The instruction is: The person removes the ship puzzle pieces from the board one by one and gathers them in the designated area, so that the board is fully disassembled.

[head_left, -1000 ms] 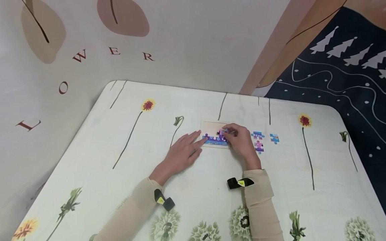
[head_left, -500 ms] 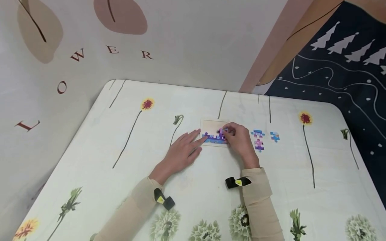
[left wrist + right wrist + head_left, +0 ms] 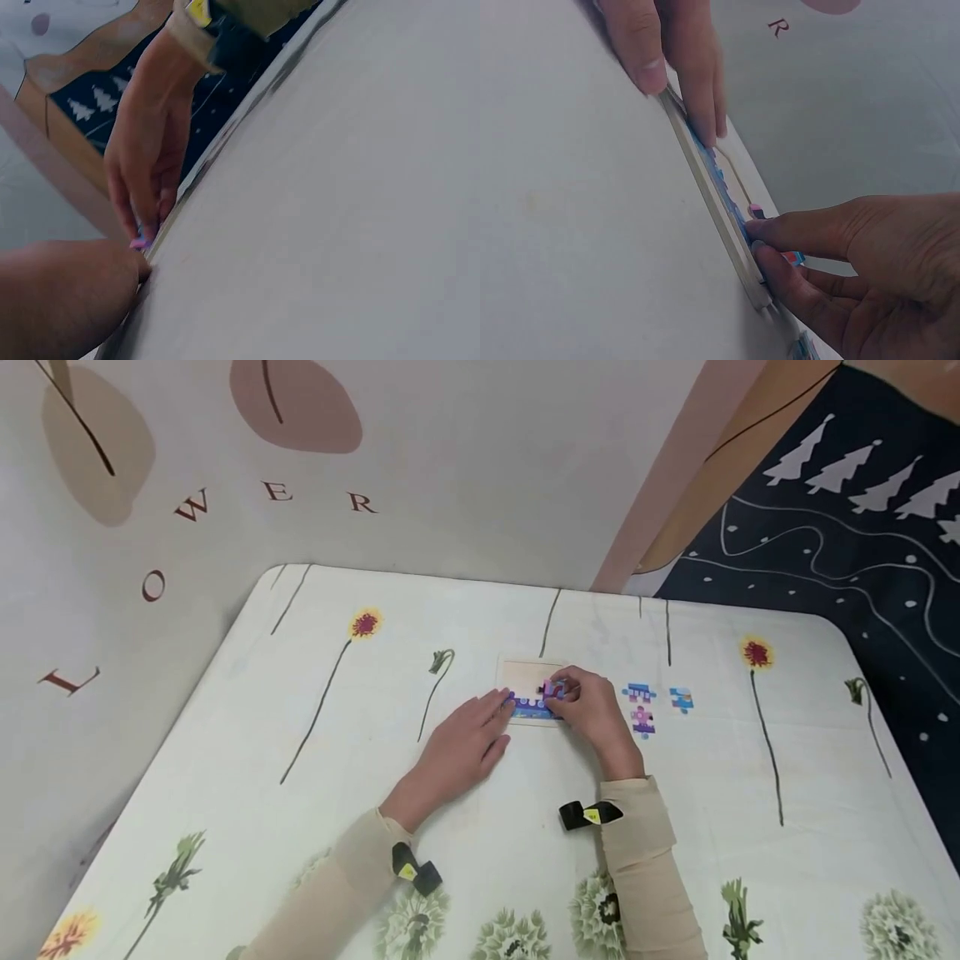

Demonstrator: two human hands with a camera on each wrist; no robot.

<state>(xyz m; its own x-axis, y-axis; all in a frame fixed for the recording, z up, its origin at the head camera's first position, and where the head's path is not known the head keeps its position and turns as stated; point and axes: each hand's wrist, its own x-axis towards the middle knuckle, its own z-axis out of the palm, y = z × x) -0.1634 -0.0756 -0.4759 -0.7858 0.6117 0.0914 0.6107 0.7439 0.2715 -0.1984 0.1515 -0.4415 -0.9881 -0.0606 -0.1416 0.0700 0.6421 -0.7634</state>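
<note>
A shallow wooden puzzle tray (image 3: 525, 673) lies on the table, with a joined row of blue and purple puzzle pieces (image 3: 531, 707) along its near side. My right hand (image 3: 597, 718) pinches a pink, purple and blue puzzle piece (image 3: 553, 689) between thumb and fingers at the row's right end. In the right wrist view, the thumb and index finger partly cover this piece (image 3: 795, 258). My left hand (image 3: 461, 752) rests at the tray's left side, fingers extended, fingertips on the left end of the row. The left wrist view shows the piece (image 3: 142, 243) low under the right fingertips.
Right of the tray lie three loose puzzle pieces: a blue and purple one (image 3: 639, 692), a pink one (image 3: 642, 721) and a blue one (image 3: 682, 699). The table (image 3: 360, 877) has a flower-printed cover. A wall (image 3: 465, 518) stands behind it.
My left hand has shifted slightly right, and its fingers have drawn closer together over the row's left end. The right hand still pinches its puzzle piece, which has tilted a little.
</note>
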